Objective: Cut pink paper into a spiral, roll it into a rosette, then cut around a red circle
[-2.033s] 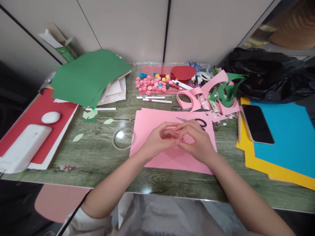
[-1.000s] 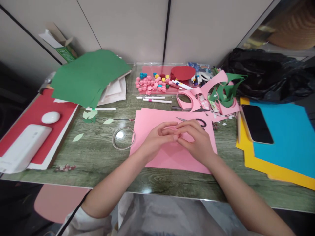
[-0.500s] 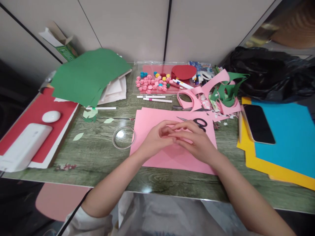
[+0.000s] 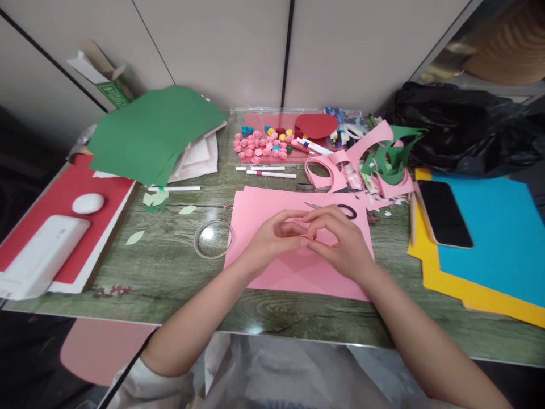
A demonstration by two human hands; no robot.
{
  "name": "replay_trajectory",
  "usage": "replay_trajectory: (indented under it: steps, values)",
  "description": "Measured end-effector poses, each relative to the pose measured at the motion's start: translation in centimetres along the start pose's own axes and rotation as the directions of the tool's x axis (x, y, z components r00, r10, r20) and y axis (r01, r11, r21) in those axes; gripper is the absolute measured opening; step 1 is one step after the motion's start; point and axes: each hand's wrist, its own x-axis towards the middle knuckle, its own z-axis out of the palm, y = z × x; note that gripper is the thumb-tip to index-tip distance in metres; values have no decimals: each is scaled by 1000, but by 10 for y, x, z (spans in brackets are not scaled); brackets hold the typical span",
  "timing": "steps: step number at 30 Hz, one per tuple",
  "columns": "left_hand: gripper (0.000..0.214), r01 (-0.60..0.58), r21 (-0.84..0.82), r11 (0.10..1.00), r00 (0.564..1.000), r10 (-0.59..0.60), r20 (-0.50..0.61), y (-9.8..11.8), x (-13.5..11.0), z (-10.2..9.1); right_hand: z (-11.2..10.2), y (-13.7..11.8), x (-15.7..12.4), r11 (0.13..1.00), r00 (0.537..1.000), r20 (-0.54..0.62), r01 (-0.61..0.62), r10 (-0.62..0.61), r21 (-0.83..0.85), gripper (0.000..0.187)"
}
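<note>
My left hand (image 4: 276, 236) and my right hand (image 4: 338, 238) meet fingertip to fingertip above the pink paper sheets (image 4: 276, 278). Pinched between them is a small pink paper piece (image 4: 311, 232), mostly covered by the fingers, so its exact shape is hard to make out. Just behind my right hand, black-handled scissors (image 4: 349, 211) lie on the pink sheets, partly hidden. A roll of clear tape (image 4: 196, 241) rests at the left edge of the sheets, near my left forearm.
Small pink rolled paper pieces (image 4: 258, 143) fill a clear tray at the back, with white pens (image 4: 271, 174) in front. Paper scraps (image 4: 336, 176) are heaped right of it. Green sheets (image 4: 153, 130) lie back left; a phone (image 4: 445, 213) rests on blue and yellow sheets (image 4: 494, 238).
The fingers of my right hand have shifted and curled around the pink paper piece, which now shows between the fingertips. My left hand has barely moved.
</note>
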Motion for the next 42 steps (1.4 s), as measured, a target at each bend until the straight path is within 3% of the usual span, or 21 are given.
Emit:
replay_trajectory:
  steps: [10,26,31,36,42]
  values:
    - [41,-24,-13,1000,999,24,-44,-2,2,-2,1,-2,1,1000,1000,16,-19,19,19,10]
    - [44,-78,243,967,995,89,-34,8,0,-3,1,3,1,999,996,87,-14,9,50,13]
    - [44,-85,265,961,994,101,-47,6,0,-4,2,5,0,999,990,131,47,-46,-2,19]
    - [41,-25,156,987,996,38,-83,6,-1,-1,5,6,-2,999,999,41,33,-32,-31,18]
    - [38,-39,79,996,996,45,-79,3,0,3,6,2,-2,999,999,-45,-27,25,-23,8]
